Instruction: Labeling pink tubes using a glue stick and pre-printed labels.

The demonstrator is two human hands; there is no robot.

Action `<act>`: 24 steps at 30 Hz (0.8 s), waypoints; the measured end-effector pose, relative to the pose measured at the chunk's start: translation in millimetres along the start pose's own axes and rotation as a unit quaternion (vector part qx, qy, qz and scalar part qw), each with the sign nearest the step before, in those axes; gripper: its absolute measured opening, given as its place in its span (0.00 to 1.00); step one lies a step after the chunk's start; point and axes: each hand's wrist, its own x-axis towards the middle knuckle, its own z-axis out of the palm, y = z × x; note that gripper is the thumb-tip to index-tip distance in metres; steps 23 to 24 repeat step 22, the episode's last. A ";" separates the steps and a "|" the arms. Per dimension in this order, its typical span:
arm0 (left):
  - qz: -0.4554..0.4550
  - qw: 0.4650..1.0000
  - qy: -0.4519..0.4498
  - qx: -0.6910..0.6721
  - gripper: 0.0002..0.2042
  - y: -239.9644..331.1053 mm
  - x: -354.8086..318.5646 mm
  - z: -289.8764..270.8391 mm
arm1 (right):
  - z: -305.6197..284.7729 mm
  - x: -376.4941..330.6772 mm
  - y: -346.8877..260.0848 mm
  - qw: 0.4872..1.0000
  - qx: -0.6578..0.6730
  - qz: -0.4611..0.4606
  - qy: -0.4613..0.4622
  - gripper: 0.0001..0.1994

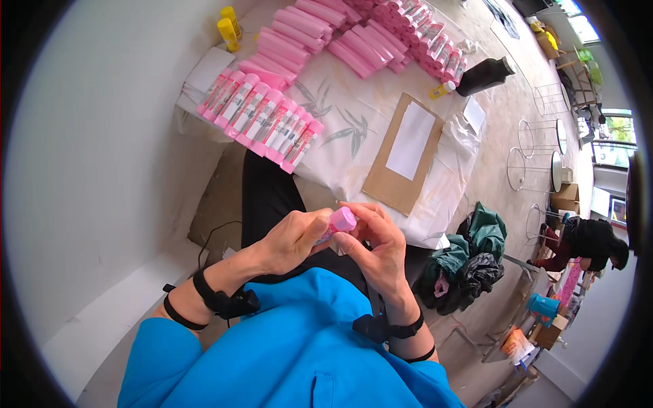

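A small pink roll (343, 219) with a printed label is held up in front of my body. My left hand (294, 238) is closed around its lower part, which hides most of the label. Around its other side curl the thumb and fingers of my right hand (376, 250), touching it near the end. Beyond my hands, at the table's near left corner, lies a row of labelled pink rolls (262, 124). Farther back are stacks of plain pink rolls (289, 37) and a pile of labelled ones (435, 44).
Brown cardboard (381, 178) with white paper (411, 139) lies on the covered table (320, 153). Yellow glue sticks (228, 32) stand far left; a black bottle (484, 76) is at right. Dark plastic bags (466, 265) sit on the floor. Another person (588, 241) is far right.
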 end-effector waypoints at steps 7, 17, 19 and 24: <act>-0.034 0.999 -0.017 0.015 0.29 1.3 2.4 8.1 | -8.7 -6.3 -2.3 1.000 0.010 -0.010 0.000 0.19; -0.006 0.999 -0.031 0.011 0.27 -4.3 4.3 15.1 | -18.3 -11.1 -1.7 0.998 0.055 0.026 -0.005 0.21; -0.050 0.991 -0.086 0.086 0.26 -8.0 5.5 11.4 | -21.2 -11.1 0.1 0.999 0.018 -0.015 -0.045 0.22; -0.073 0.986 -0.120 0.095 0.27 -12.5 9.1 7.9 | -29.1 -12.6 11.5 0.997 -0.028 0.005 -0.078 0.24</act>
